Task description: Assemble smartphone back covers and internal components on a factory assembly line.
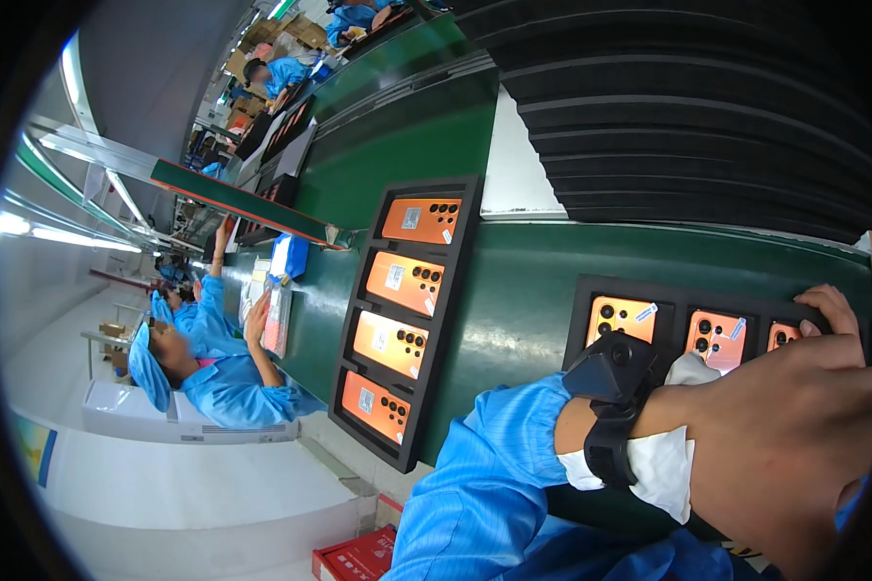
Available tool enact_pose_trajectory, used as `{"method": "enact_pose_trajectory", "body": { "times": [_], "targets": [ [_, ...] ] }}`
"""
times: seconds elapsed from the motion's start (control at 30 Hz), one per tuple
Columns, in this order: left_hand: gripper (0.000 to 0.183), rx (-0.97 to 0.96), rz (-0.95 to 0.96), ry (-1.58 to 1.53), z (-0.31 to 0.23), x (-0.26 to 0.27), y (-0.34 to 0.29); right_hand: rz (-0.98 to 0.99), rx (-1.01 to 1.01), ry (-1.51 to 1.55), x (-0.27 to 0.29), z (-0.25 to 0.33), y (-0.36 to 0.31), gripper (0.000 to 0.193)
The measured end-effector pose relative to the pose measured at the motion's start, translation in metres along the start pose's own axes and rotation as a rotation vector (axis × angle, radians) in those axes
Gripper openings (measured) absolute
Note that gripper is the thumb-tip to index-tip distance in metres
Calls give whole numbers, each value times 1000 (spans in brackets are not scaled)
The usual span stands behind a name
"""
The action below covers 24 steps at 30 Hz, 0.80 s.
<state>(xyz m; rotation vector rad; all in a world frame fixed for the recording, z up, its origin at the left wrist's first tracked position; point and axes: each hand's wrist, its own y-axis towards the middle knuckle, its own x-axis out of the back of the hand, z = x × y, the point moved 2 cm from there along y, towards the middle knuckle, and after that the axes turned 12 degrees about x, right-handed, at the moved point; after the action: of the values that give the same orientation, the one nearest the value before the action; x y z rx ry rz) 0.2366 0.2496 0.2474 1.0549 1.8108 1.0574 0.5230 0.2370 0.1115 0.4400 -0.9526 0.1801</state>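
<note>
My left hand [785, 426] reaches across at the right, back of the hand toward me. Its bent fingers rest over the right end of a black tray [583, 300], and their tips are partly hidden. Orange phones lie in the tray's slots, camera side up: one phone [606, 312] at the left end, another phone [717, 329] in the middle, and a phone [783, 335] close to my fingers. A black strapped device [610, 368] sits on my left wrist over white cloth [664, 474]. My right hand cannot be made out.
A second black tray [417, 387] of orange phones lies on the green bench [513, 281]. Stacked black trays [688, 107] stand at upper right. At left, a co-worker in blue [233, 387] works beside a blue bin [289, 257]. A red box [354, 559] lies below.
</note>
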Motion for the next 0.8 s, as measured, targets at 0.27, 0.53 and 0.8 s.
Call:
{"method": "enact_pose_trajectory", "body": {
  "times": [0.27,0.53,0.8],
  "targets": [
    [29,-1,-2,10,0,2,0,0,9,8,0,-2,0,32],
    [29,6,-4,19,0,2,-1,0,23,15,1,-4,-1,32],
    [29,9,-4,29,1,2,-1,-6,40,21,-3,-8,-2,32]
  ]
}}
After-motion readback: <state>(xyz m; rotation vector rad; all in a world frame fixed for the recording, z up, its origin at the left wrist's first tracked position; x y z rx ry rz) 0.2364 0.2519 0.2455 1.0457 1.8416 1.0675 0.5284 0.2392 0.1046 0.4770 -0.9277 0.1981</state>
